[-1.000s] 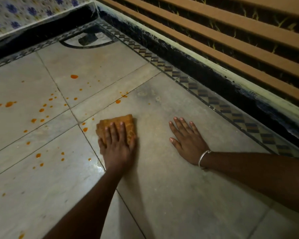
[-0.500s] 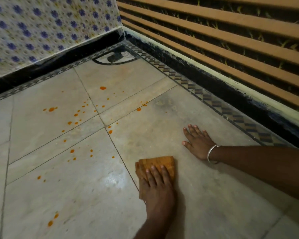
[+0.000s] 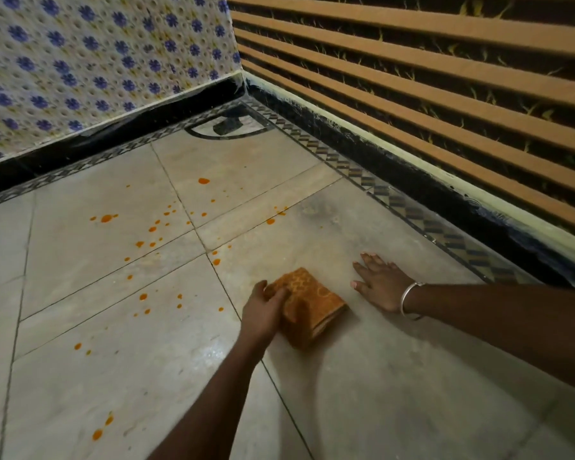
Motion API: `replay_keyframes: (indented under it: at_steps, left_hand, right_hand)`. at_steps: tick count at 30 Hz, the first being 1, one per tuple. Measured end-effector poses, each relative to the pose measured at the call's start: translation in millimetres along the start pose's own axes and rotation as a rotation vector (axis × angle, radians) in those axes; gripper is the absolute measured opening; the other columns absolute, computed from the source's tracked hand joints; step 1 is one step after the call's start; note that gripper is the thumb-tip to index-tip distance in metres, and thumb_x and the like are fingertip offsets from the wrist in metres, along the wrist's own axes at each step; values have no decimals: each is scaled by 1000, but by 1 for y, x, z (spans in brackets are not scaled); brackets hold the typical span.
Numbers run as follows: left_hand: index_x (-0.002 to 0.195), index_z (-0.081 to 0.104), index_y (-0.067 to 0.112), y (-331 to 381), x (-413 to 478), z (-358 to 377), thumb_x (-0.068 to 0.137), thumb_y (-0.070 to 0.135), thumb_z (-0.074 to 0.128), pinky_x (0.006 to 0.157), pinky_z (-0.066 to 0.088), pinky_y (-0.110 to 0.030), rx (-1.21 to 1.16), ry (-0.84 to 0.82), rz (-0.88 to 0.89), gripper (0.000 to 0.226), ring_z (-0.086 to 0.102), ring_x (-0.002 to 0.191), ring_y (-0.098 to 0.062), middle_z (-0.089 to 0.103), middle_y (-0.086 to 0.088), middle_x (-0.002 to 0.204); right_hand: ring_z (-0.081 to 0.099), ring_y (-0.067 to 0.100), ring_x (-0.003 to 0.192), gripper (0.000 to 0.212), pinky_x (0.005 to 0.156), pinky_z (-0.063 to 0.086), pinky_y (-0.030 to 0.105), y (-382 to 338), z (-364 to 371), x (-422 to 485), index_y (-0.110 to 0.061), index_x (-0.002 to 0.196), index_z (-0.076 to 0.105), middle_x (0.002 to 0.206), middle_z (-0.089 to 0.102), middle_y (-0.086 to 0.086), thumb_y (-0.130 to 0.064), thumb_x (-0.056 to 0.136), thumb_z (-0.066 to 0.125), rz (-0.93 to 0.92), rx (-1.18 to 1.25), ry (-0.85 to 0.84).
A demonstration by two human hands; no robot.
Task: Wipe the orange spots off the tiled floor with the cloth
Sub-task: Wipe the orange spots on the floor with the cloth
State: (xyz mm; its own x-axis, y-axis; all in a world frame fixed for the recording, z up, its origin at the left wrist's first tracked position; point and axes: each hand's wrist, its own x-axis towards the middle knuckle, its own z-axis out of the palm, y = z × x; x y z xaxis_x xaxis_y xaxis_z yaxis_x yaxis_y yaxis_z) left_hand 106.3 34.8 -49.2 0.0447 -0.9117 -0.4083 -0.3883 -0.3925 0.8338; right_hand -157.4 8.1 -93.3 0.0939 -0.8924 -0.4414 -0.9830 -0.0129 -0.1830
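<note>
A folded orange cloth point(image 3: 307, 305) lies on the pale tiled floor point(image 3: 395, 393), one edge lifted. My left hand point(image 3: 264, 307) grips its left edge, fingers curled over it. My right hand point(image 3: 379, 282) rests flat on the floor just right of the cloth, fingers spread, a silver bangle on the wrist. Several orange spots dot the tiles to the left and beyond: a large drop point(image 3: 203, 181) far back, a blot point(image 3: 106, 218) at left, a cluster point(image 3: 153, 229) in the middle, two drops point(image 3: 215, 257) near the tile joint, and a smear point(image 3: 102, 428) near the bottom left.
A dark skirting with a patterned border strip point(image 3: 422, 220) runs along the right, under a slatted wooden wall point(image 3: 429, 78). A blue-flowered wall point(image 3: 97, 61) closes the far left. A dark drain point(image 3: 227, 125) sits in the corner.
My left hand shifted from pressing flat on top of the cloth to gripping its left edge, and the cloth turned and partly lifted. The view rose, showing more wall. My right hand stayed planted.
</note>
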Motion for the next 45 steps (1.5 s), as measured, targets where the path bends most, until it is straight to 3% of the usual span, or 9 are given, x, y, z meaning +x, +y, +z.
replay_keyframes:
  at_steps: [3, 9, 20, 25, 29, 33, 37, 42, 45]
  left_hand:
    - [163, 28, 25, -22, 3, 1, 87, 67, 42, 124, 25, -53, 384, 151, 255, 89, 36, 151, -28, 34, -6, 167]
    - [160, -19, 46, -58, 13, 44, 85, 84, -13, 120, -23, -60, 1031, -178, 531, 84, -32, 155, -23, -29, 1, 170]
    - [164, -13, 33, -72, 32, 26, 91, 74, -8, 118, -27, -56, 1028, 45, 313, 84, -25, 157, -32, -26, -13, 170]
    - [151, 42, -7, -72, -24, 37, 93, 15, 33, 102, 36, -82, 978, -76, -4, 63, 47, 134, -63, 41, -47, 146]
    - [144, 50, 1, -41, -51, 39, 102, 4, 40, 103, 51, -55, 1108, -65, 179, 44, 58, 130, -46, 56, -30, 142]
    - [105, 67, 13, 2, -44, 23, 97, 19, 64, 90, 59, -34, 668, -104, 3, 10, 71, 105, -20, 72, -5, 113]
    - [117, 65, -1, 37, -4, 11, 89, 21, 77, 60, 59, -38, -127, -93, -202, 38, 70, 84, -28, 70, -16, 99]
    - [118, 58, 5, 67, 6, 16, 98, 14, 66, 99, 56, -57, -781, -100, -226, 23, 66, 111, -38, 67, -18, 118]
    - [116, 60, 7, 74, 8, 20, 89, -2, 73, 90, 60, -51, -961, -93, -212, 32, 70, 102, -35, 69, -16, 112]
  right_hand:
    - [-8, 23, 155, 66, 124, 3, 44, 2, 0, 5, -20, 161, 6, 168, -9, 6, -52, 105, 22, 14, -16, 35]
    - [-12, 21, 154, 66, 125, 1, 45, -5, 8, 18, -24, 161, 0, 168, -13, 3, -52, 105, 22, -6, -9, 108]
    - [-13, 20, 154, 69, 124, -4, 43, 0, 26, 25, -30, 159, -9, 167, -17, 1, -56, 103, 23, -51, -49, 120]
    - [-12, 22, 154, 69, 124, 0, 43, -7, 11, 24, -29, 160, -5, 167, -16, 3, -55, 104, 26, -35, -23, 43]
    - [-12, 26, 154, 69, 124, 3, 43, -20, -3, 15, -27, 160, -3, 166, -18, 6, -54, 104, 27, -56, -37, -27]
    - [-8, 28, 155, 66, 124, 6, 42, -39, -30, 3, -25, 161, 2, 167, -14, 9, -50, 106, 27, -75, -29, -32]
    - [-4, 30, 155, 64, 124, 8, 42, -36, -59, -10, -20, 161, 7, 167, -8, 13, -45, 107, 29, -29, -54, 23]
    - [-2, 30, 155, 64, 124, 9, 42, -26, -88, -12, -18, 160, 11, 168, -7, 13, -45, 106, 32, 127, -109, 41]
    - [0, 30, 155, 66, 125, 10, 41, -35, -104, -7, -17, 160, 11, 168, -6, 13, -44, 105, 35, 171, -141, 45]
